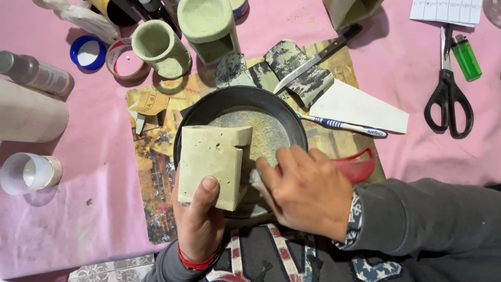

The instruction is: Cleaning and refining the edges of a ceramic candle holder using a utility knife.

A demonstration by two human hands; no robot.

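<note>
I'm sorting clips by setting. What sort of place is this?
Probably a home craft table, not a factory. A pink cloth covers it, cast grey-green pots stand at the back, and scissors and a knife lie about. The left hand holds a pale cast block over a dark pan.

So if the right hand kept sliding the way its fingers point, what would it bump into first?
The right hand points left, toward the pale block that the left hand holds over the dark pan. Its fingers seem already at the block's side, so it would likely meet the block first, though depth is unclear.
</note>
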